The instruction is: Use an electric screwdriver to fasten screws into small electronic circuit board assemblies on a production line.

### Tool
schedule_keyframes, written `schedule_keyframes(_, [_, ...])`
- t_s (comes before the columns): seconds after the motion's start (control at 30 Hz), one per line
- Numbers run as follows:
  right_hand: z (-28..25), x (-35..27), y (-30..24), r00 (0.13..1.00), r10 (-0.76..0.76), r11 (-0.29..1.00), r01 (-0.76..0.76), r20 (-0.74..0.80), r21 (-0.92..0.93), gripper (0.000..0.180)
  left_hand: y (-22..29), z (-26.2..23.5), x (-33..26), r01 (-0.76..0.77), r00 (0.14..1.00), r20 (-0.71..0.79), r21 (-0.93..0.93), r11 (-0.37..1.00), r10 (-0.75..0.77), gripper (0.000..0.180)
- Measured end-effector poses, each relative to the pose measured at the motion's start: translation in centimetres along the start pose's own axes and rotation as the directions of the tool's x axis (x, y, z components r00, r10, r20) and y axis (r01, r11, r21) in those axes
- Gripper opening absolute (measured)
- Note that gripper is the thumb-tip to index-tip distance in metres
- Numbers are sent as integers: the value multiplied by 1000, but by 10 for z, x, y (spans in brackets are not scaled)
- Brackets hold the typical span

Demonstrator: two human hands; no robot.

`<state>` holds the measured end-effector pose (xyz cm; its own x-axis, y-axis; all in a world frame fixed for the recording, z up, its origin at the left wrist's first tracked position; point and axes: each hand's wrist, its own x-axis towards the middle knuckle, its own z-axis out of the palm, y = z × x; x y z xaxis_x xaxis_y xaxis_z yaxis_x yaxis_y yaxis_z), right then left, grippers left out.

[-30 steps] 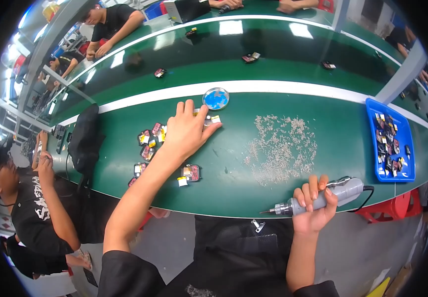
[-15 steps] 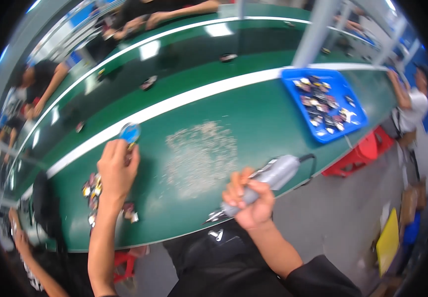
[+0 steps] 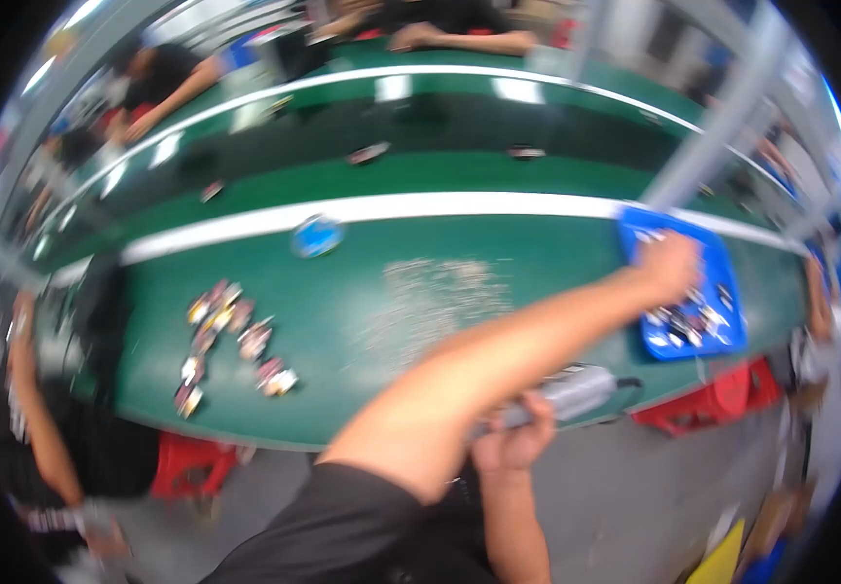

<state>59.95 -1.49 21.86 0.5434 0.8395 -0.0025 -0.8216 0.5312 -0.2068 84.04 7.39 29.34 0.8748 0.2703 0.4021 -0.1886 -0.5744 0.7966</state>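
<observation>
My left arm reaches across to the right, over my right arm. My left hand [image 3: 669,265] is down at the blue tray [image 3: 698,348], over the small parts [image 3: 685,321] in it; its fingers are hidden and blurred. Close to my body, my right hand [image 3: 518,438] is wrapped round a grey corded power tool [image 3: 581,389], whose front end is behind my left arm. Several small dark, yellow and white parts [image 3: 208,316] lie in a loose group on the left of the green table [image 3: 333,316]. A round dish with a blue inside [image 3: 317,237] rests near the white rail.
Pale crumbs or shavings [image 3: 445,287] are scattered mid-table. Beyond the white rail [image 3: 420,204], a belt carries spaced parts [image 3: 369,153]. A metal post [image 3: 713,136] rises behind the tray. Red stools [image 3: 717,397] stand by the near edge; other people sit around.
My left hand has swung from beside the blue dish at the left to the tray at the right. The power tool stays in my right hand. The view has shifted.
</observation>
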Motion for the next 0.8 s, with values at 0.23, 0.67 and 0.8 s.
schedule_keyframes(0.23, [17,5,14,962,-110,982,65,-251,-180,29,-25,20,-25,-102,988,150,453,886,37,75])
schedule_keyframes(0.67, [25,11,4,997,-13,999,17,75,-48,13,28,-263,-305,268,935,-354,686,677,-12,74])
schedule_keyframes(0.8, [25,14,4,999,-11,999,13,53,-35,13,33,-284,-395,571,819,-470,729,378,-329,103])
